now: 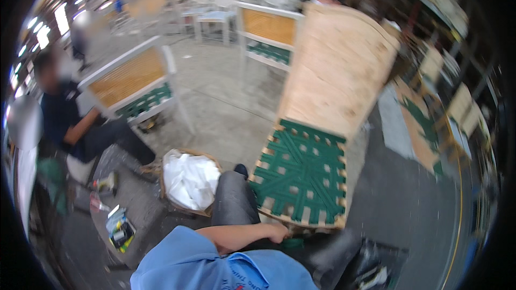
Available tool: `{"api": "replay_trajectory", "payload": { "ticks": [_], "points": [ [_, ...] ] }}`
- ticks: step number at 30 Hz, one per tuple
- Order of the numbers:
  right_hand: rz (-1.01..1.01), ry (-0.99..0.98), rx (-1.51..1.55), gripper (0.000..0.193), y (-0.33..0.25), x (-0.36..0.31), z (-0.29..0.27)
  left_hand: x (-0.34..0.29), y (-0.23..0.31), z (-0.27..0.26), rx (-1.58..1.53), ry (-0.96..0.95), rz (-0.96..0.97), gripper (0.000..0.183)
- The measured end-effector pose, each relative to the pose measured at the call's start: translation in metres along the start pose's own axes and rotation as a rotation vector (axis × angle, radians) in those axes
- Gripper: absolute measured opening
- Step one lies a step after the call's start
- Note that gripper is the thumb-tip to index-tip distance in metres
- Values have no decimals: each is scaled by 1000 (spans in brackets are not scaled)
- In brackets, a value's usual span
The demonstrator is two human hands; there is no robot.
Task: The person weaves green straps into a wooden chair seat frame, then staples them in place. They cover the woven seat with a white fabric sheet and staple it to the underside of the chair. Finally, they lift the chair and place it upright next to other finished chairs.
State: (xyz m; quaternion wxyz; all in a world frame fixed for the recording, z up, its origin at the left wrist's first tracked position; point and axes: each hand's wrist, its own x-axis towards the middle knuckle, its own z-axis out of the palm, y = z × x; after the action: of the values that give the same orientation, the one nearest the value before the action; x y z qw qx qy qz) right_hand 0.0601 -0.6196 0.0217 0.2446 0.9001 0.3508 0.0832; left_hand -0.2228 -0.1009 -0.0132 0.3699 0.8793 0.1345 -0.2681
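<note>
A wooden chair frame [338, 64] with a tall bare plywood back stands in front of me. Green webbing straps [301, 174] are woven across its seat, with gaps between them. My left hand [277, 232] is closed at the seat's near edge, above my lap. What its fingers hold, if anything, is hidden. Right beside it, under the seat edge, a bit of green strap-like material [293, 243] shows. My right hand does not appear in the picture.
At my left are a basket [162, 182] with white plastic, and a grey padded surface [142, 223] bearing a power tool [106, 183] and small items. A seated person [67, 113] handles a white chair [129, 78]. Another chair [269, 29] stands beyond; someone's head shows behind my chair.
</note>
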Motion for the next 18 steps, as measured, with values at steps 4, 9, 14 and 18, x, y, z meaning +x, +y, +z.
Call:
{"api": "replay_trajectory", "payload": {
  "ticks": [4, 9, 14, 18],
  "points": [
    [1135, -191, 765, 41, -10, -16, -11, 26, 20, -6, 52, -51, -12, 33],
    [1024, -256, 600, 53, -27, -16, -24, 23, 11, -5, 104, -92, -200, 32],
    [1029, -229, 530, 49, -1, -22, -43, 34, 15, -4, 91, -122, -231, 32],
    [901, -168, 710, 53, -15, 25, -60, 33, -8, 1, 176, -167, -336, 35]
  ]
}}
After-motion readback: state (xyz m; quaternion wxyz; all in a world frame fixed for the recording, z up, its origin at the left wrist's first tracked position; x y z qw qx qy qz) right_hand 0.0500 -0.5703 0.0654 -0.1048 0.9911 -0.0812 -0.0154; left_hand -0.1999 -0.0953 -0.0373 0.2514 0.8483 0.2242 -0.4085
